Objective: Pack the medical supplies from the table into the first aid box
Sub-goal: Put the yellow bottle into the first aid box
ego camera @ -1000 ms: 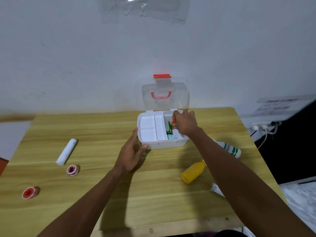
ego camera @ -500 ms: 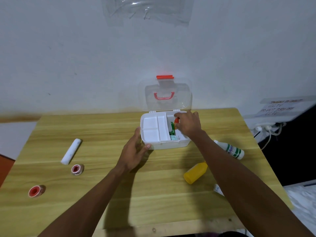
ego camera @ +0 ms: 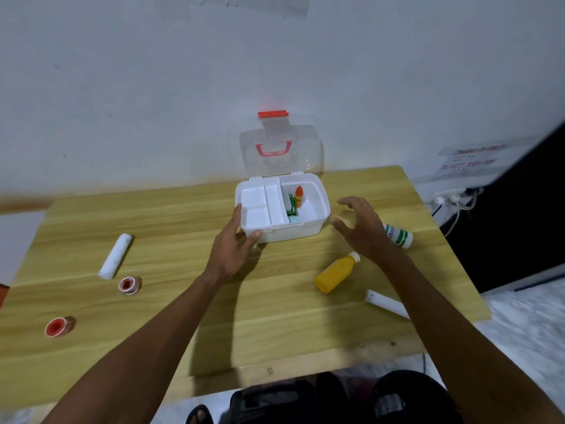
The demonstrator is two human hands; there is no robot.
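Note:
The white first aid box (ego camera: 318, 223) stands open at the table's far middle, its clear lid (ego camera: 279, 151) upright. Inside its right compartment a small red-capped dropper bottle (ego camera: 298, 195) stands beside a green packet (ego camera: 292, 206). My left hand (ego camera: 234, 244) grips the box's front left corner. My right hand (ego camera: 362, 226) hovers just right of the box, fingers spread, holding nothing. Under it lies a white bottle with green stripes (ego camera: 399, 235). A yellow bottle (ego camera: 336, 272) and a white tube (ego camera: 385, 302) lie nearer me on the right.
On the left of the wooden table (ego camera: 183, 316) lie a white bandage roll (ego camera: 115, 260) and two red-cored tape rolls (ego camera: 130, 285) (ego camera: 58, 326). A white wall stands right behind the box. Cables and a socket strip (ego camera: 452, 198) hang off the right.
My right hand let go of the dropper bottle inside the box and pulled back out to the right, opening its fingers. My left hand stayed on the box.

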